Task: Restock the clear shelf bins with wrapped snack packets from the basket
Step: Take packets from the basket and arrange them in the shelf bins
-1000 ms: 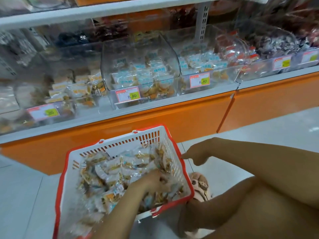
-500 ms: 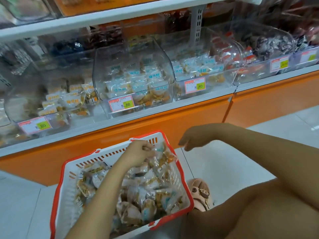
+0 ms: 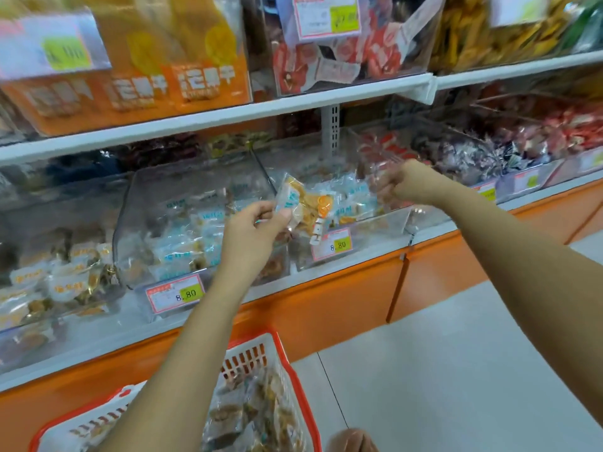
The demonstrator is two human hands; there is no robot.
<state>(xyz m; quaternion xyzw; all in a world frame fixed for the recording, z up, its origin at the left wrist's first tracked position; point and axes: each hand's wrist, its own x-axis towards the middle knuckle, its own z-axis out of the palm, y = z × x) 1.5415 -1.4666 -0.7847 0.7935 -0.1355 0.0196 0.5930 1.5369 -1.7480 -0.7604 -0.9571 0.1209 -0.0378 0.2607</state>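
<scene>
Several packets (image 3: pixel 308 208) pinched by left hand (image 3: pixel 251 234) before stocked bin (image 3: pixel 375 225), right hand (image 3: pixel 403 187) curled, grip unclear, basket (image 3: pixel 251 352) part-full

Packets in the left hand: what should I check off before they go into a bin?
1. Left hand grips the packets: ok.
2. Packets clear of the basket: ok.
3. Packets raised to the height of the bin: ok.
4. Which bin they belong in: cannot tell; two neighbouring bins hold blue-labelled packets.
5. Right hand holding a lid open: cannot tell; its fingers are curled near the bin top, but the view is blurred.
6. Basket has packets left: ok.
</scene>
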